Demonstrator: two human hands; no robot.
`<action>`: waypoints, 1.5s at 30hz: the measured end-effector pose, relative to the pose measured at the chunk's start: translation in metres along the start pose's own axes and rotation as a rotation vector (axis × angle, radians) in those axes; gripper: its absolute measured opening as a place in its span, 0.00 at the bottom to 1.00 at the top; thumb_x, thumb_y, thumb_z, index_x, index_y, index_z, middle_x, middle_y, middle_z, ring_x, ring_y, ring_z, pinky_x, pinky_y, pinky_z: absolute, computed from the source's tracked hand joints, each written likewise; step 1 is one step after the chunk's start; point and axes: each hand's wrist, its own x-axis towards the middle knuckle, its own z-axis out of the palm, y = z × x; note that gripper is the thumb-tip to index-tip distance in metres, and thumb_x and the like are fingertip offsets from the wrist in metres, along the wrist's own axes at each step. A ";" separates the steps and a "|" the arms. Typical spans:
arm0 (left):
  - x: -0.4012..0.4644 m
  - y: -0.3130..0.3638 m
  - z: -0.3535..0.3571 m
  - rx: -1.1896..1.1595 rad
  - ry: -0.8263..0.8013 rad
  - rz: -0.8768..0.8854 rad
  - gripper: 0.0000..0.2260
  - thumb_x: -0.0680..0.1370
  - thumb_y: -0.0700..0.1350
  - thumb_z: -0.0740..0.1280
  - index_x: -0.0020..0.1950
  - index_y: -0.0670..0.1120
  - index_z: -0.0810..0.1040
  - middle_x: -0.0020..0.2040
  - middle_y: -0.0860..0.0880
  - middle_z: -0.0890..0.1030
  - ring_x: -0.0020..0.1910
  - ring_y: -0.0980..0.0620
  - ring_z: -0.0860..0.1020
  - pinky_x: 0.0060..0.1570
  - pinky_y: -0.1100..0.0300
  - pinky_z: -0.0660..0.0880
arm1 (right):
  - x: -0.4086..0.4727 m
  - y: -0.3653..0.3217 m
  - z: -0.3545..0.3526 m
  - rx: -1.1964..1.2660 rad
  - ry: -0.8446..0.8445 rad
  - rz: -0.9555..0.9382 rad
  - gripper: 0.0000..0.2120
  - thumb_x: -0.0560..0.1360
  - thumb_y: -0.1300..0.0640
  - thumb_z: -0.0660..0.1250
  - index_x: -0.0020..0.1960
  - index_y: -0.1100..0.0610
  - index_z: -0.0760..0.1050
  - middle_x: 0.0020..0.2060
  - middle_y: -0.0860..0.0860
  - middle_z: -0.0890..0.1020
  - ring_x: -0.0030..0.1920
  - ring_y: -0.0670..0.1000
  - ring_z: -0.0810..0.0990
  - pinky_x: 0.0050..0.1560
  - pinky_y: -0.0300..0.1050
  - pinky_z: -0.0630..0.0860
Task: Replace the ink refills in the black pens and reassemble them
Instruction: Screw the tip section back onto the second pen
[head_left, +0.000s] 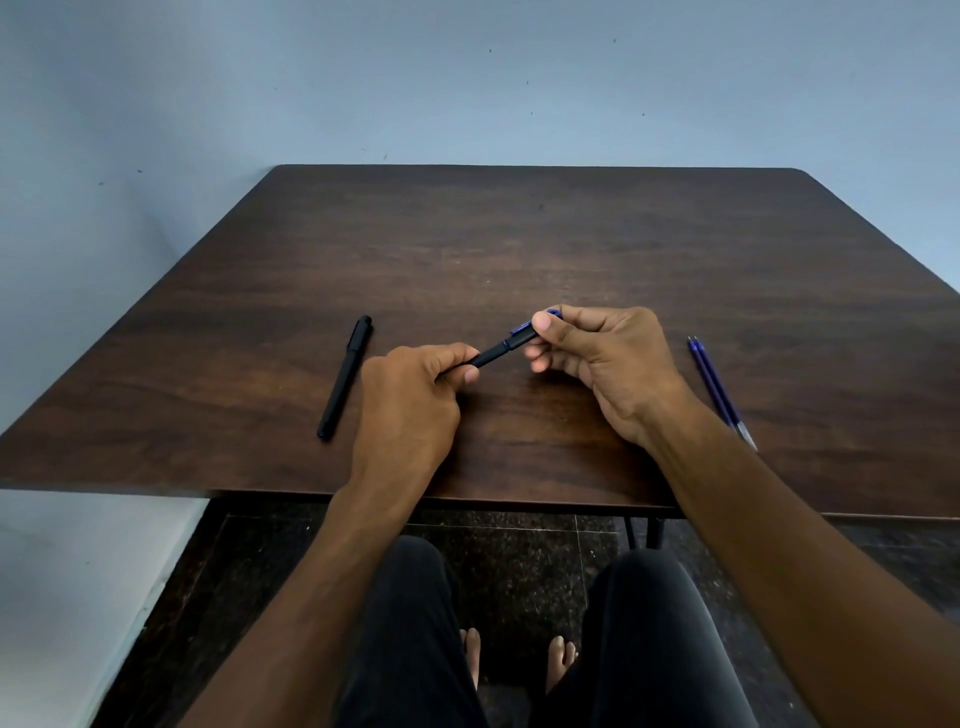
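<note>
Both hands sit together over the near middle of the dark table (519, 249), the left hand (410, 395) and right hand (608, 364) joined by the pen (498, 353) they grip, so nothing passes straight between them. To the left, a second black pen (345, 378) lies close beside the left hand, leaving only a narrow lane. On the right, two blue refills (714, 384) lie near the right wrist. The whole far half of the tabletop is open, as are the far left and far right corners.
</note>
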 end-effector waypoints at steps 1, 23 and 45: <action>0.000 0.000 0.000 -0.002 0.004 -0.005 0.10 0.76 0.40 0.73 0.57 0.44 0.85 0.53 0.46 0.86 0.50 0.60 0.79 0.51 0.86 0.64 | 0.000 0.000 0.000 -0.004 -0.003 0.000 0.04 0.75 0.65 0.72 0.46 0.67 0.83 0.38 0.60 0.84 0.37 0.55 0.82 0.41 0.45 0.81; -0.013 0.009 -0.010 -0.087 0.155 -0.062 0.09 0.72 0.49 0.77 0.50 0.48 0.88 0.44 0.54 0.87 0.41 0.66 0.81 0.45 0.76 0.74 | -0.014 -0.013 0.057 -0.048 0.074 0.178 0.08 0.72 0.65 0.76 0.43 0.70 0.80 0.32 0.61 0.83 0.27 0.52 0.83 0.30 0.41 0.81; 0.014 -0.060 -0.067 0.091 0.128 -0.303 0.07 0.75 0.51 0.73 0.48 0.50 0.87 0.42 0.54 0.86 0.39 0.61 0.81 0.43 0.65 0.78 | 0.013 -0.011 0.153 -0.559 -0.075 0.492 0.09 0.75 0.66 0.73 0.44 0.72 0.77 0.34 0.62 0.80 0.29 0.56 0.81 0.35 0.50 0.83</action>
